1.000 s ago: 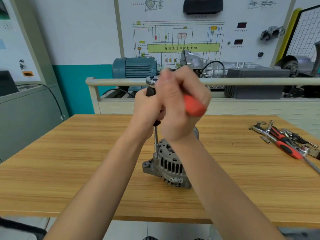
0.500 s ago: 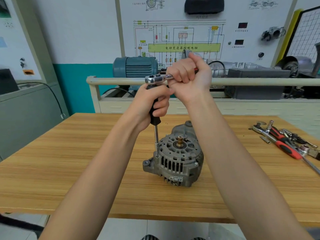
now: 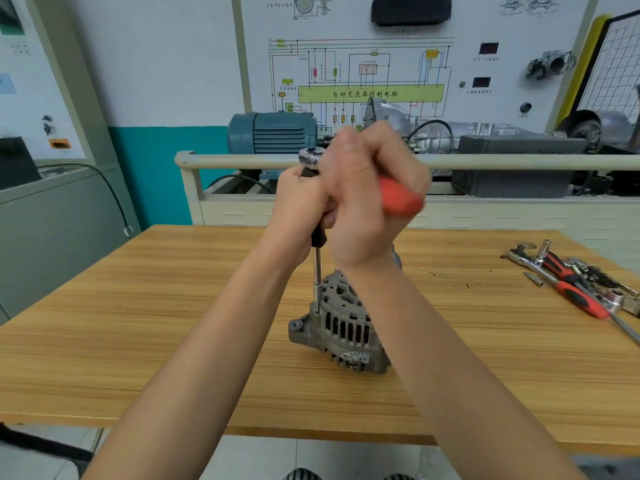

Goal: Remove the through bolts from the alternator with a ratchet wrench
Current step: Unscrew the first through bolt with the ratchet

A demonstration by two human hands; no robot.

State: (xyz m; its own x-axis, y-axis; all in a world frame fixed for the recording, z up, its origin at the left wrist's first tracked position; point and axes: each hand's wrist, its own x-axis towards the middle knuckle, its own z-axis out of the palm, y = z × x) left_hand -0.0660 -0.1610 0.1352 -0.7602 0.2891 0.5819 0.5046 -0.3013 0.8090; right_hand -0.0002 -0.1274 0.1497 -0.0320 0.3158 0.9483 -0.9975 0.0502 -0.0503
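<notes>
the right hand (image 3: 367, 202) has its fingers (image 3: 349, 157) wrapped tight round the red handle of the ratchet wrench (image 3: 398, 199), whose butt end sticks out to the right, blurred. the left hand (image 3: 301, 206) has its fingers curled round the black grip of the extension bar (image 3: 317, 271) just under the chrome ratchet head (image 3: 311, 155). the two hands are pressed against each other.

the bar stands upright below the left hand, and its socket end sits down on the left edge of the alternator (image 3: 343, 327), where a through bolt would be; the bolt itself is hidden under the socket. the alternator rests on the wooden desk (image 3: 138, 323), near its middle, vented housing toward the camera, partly covered by the right forearm.

well apart, at the desk's right edge, lies a pile of spare tools (image 3: 575, 278), including a second red-and-black handle. behind the desk runs a pale rail (image 3: 242, 161), with a blue motor (image 3: 273, 133) and a wiring diagram board (image 3: 360, 74) beyond it.
</notes>
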